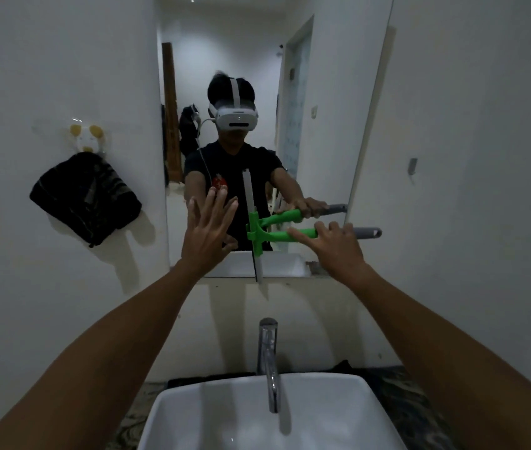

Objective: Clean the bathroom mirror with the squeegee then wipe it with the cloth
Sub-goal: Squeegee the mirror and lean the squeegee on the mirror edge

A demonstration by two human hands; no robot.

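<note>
Down at the near edge sits the sink [192,414] with the tap [269,358] standing behind it, both arms reaching over them to the mirror [234,53]. Right hand [338,251] has its grip closed round the squeegee [282,234], fingers wrapped on the handle where green turns grey. Handle runs roughly level, pointing right; blade stands upright at its left end, against the lower glass, bottom tip hanging just past the mirror's lower edge. So the unwiped glass lies left of the blade, I'd guess, and a sideways pull across is the move. Left hand [207,228] is open, fingers spread, holding nothing, flat near the glass just left of the blade. Cloth [85,199] hangs on a wall hook, well off left, nearer that free hand.
</note>
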